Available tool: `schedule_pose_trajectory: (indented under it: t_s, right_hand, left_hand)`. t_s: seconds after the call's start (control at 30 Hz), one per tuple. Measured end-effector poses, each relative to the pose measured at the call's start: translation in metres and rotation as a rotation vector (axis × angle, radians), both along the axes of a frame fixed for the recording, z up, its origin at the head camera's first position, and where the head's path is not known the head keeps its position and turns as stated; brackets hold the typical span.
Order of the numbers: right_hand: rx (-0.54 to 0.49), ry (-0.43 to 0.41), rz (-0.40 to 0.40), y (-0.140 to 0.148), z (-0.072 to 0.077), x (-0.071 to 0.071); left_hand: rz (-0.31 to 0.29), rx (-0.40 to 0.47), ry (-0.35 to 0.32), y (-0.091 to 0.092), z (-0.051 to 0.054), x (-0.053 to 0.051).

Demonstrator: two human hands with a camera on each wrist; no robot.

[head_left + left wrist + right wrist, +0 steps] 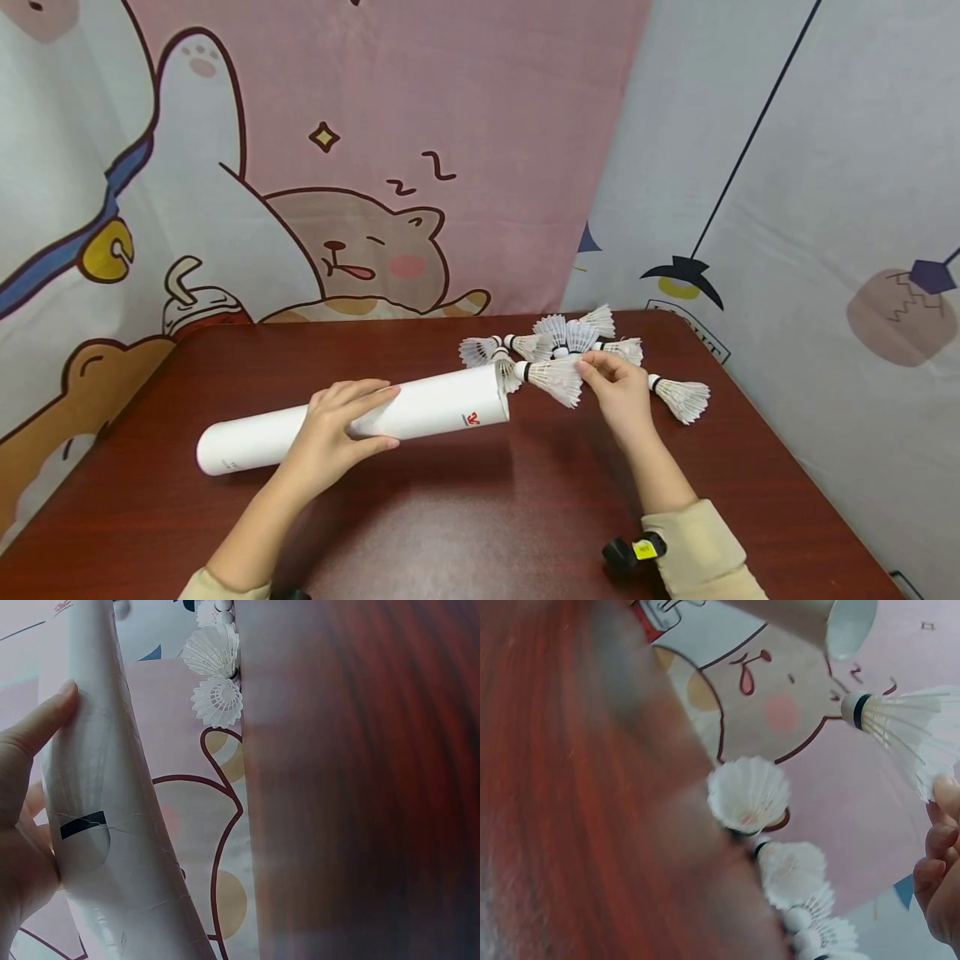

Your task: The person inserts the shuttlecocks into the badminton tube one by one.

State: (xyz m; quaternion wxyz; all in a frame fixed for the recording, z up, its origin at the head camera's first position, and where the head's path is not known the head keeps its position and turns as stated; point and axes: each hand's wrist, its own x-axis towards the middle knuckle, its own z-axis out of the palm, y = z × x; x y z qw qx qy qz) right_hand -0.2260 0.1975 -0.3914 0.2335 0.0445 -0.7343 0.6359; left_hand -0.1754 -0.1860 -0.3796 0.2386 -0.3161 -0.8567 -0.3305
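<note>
The left hand grips a long white tube round its middle, with the tube's right end raised above the table; in the left wrist view the thumb of that hand lies along the tube. Between thumb and fingertips, the right hand pinches the feather edge of a shuttlecock. Its cork points left at the tube's open end. A gap separates the cork from the tube mouth in the right wrist view, where the shuttlecock is held by the right hand.
Several shuttlecocks lie in a cluster at the table's back edge, behind the right hand. One more shuttlecock rests to the right of that hand. A printed cloth hangs behind the dark red table.
</note>
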Motion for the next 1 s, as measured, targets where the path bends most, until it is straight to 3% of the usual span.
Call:
schedule_pose_trajectory:
  t_s: [0.13, 0.53, 1.0]
  right_hand:
    - [-0.085, 0.014, 0.073, -0.004, 0.01, 0.005]
    - [-0.129, 0.009, 0.201, -0.02, 0.019, 0.019]
    - [-0.117, 0.013, 0.164, -0.052, 0.018, 0.03]
  left_hand:
    - [-0.002, 0.0, 0.01, 0.0, -0.001, 0.0]
    - [-0.022, 0.001, 0.008, 0.002, 0.001, 0.001]
    - [-0.018, 0.0, 0.008, 0.003, 0.002, 0.003]
